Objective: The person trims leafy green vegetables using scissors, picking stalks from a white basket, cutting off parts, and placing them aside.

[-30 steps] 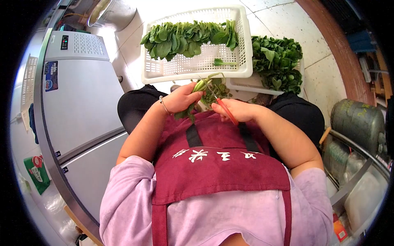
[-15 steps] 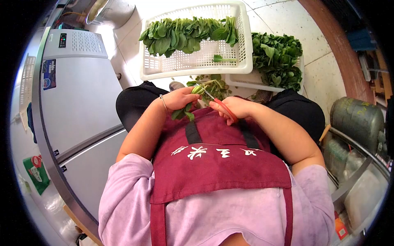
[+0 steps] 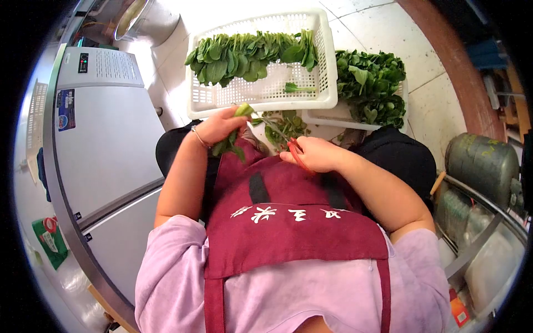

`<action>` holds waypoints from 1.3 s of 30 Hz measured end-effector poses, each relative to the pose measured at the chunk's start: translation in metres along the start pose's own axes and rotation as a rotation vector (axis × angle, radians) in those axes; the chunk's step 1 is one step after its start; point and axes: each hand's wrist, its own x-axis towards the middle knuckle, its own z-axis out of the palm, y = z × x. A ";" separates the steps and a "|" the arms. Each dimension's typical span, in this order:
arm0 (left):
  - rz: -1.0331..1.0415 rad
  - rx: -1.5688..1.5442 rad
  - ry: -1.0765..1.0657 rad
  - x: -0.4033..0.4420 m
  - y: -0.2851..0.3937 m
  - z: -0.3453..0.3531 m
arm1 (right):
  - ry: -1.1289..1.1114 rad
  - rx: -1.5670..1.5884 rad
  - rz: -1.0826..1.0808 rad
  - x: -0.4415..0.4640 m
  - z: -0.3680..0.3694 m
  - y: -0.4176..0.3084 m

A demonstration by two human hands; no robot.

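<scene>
My left hand [image 3: 221, 125] is closed around a bunch of leafy greens [image 3: 243, 110], with the pale stem end pointing up and leaves hanging below the palm. In my right hand [image 3: 317, 154] is a pair of red-handled scissors [image 3: 296, 152], blades pointing up and left toward the stems. A gap separates the blade tips from the bunch, or nearly so; the blur hides exact contact. Beneath the blades lies a heap of trimmed leaves and stalks [image 3: 284, 129] on the floor.
Ahead stands a white plastic basket [image 3: 331, 83] with a row of greens [image 3: 239, 55] and one loose sprig [image 3: 298, 88]. To its right, more greens [image 3: 371, 83] fill a white tray [image 3: 327, 118]. A white fridge [image 3: 111, 133] is at left, a gas cylinder [image 3: 478, 161] at right.
My left hand has moved left and slightly up with the greens, away from the scissors. The stems that crossed the blades before are now apart from my right hand, which shifted slightly.
</scene>
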 end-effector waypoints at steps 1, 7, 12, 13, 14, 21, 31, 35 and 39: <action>-0.001 -0.037 0.039 0.003 0.010 -0.008 | -0.029 0.032 -0.003 -0.004 -0.006 -0.006; 0.089 -0.111 0.238 0.080 0.041 -0.041 | 0.105 0.159 -0.197 -0.021 -0.021 -0.014; 0.090 -0.016 0.325 0.185 0.038 -0.053 | 0.270 0.376 -0.263 -0.016 -0.024 -0.008; 0.096 -0.012 0.316 0.204 0.041 -0.055 | 0.290 0.404 -0.245 -0.017 -0.025 -0.008; 0.020 0.078 0.359 0.222 0.044 -0.056 | 0.300 0.405 -0.241 -0.018 -0.026 -0.009; 0.013 0.312 0.376 0.307 0.073 -0.046 | 0.433 0.539 -0.319 -0.021 -0.042 -0.006; 0.309 0.576 0.741 0.264 0.061 -0.017 | 0.456 0.509 -0.300 -0.023 -0.045 -0.006; 0.245 0.796 0.295 0.246 0.030 0.004 | 0.467 0.479 -0.323 -0.023 -0.045 -0.009; 0.187 0.988 0.280 0.252 0.014 0.020 | 0.452 0.451 -0.286 -0.019 -0.041 -0.008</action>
